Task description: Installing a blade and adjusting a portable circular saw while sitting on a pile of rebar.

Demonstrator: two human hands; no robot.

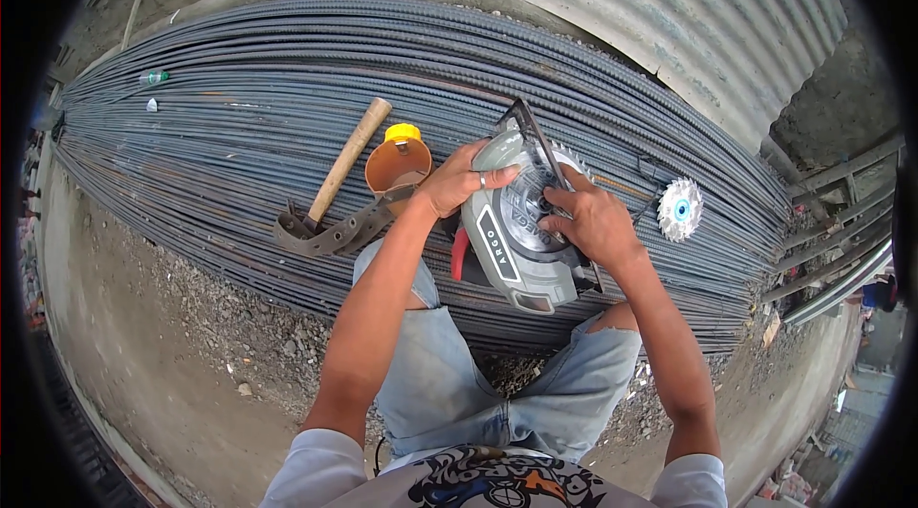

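A grey circular saw (507, 264) with red and black parts is tilted up over my lap, its dark base plate (541, 140) facing right. My left hand (464, 185), a ring on one finger, is closed on the saw's upper left side, the thumb lying across the blade guard. My right hand (598, 221) is at the saw's right side, thumb and forefinger bent in close together near the blade's centre. What they pinch, if anything, is hidden. A toothed edge of a saw blade (572, 160) shows beyond the base plate. Another round saw blade (680, 210) lies to the right.
Long steel rebars (249, 140) form the surface under everything. Left of the saw are a wooden-handled hammer (349, 164), a tool belt (335, 234) and an orange-brown pouch with a yellow tape measure (403, 132). Corrugated metal sheet (660, 1) stands behind; gravel (277, 341) lies in front.
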